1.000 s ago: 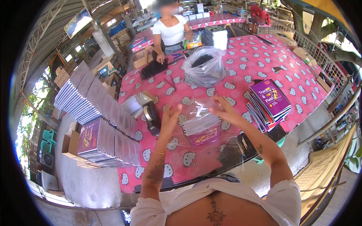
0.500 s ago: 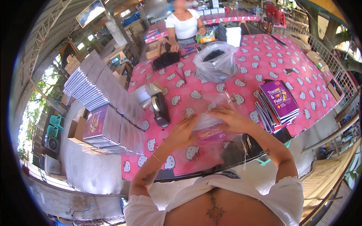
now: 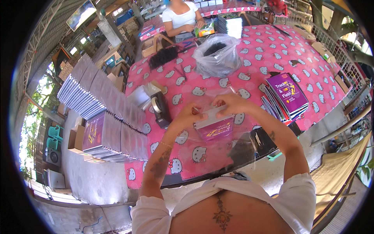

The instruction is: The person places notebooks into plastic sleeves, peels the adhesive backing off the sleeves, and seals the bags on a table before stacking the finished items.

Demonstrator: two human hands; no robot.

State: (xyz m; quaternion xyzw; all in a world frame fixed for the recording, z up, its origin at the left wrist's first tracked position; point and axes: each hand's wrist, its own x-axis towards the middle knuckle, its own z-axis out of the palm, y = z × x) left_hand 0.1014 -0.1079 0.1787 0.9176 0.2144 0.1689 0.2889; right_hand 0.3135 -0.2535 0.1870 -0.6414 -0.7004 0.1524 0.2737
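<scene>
A purple-covered notebook (image 3: pixel 216 130) lies in a clear plastic bag (image 3: pixel 212 115) near the table's front edge. My left hand (image 3: pixel 191 115) pinches the bag's far left part with curled fingers. On the far right part, my right hand (image 3: pixel 230 104) is closed with bent fingers. A whitish band of folded plastic runs between the two hands. Left of my hands stands a black tape dispenser (image 3: pixel 160 110) with a roll in it. Right of them rests a stack of purple spiral notebooks (image 3: pixel 287 95).
Tall stacks of plastic-wrapped spiral notebooks (image 3: pixel 99 113) stand at the left. A large clear bag (image 3: pixel 218 62) with black contents sits farther back, beside a black bundle (image 3: pixel 163 57). Across the pink patterned table (image 3: pixel 257 78), a co-worker in a white top (image 3: pixel 181 17) handles a colourful packet.
Both hands have gone from lying flat on the plastic to gripping its far part with curled fingers. More of the purple cover now shows. The co-worker's hand has risen off the table to the packet.
</scene>
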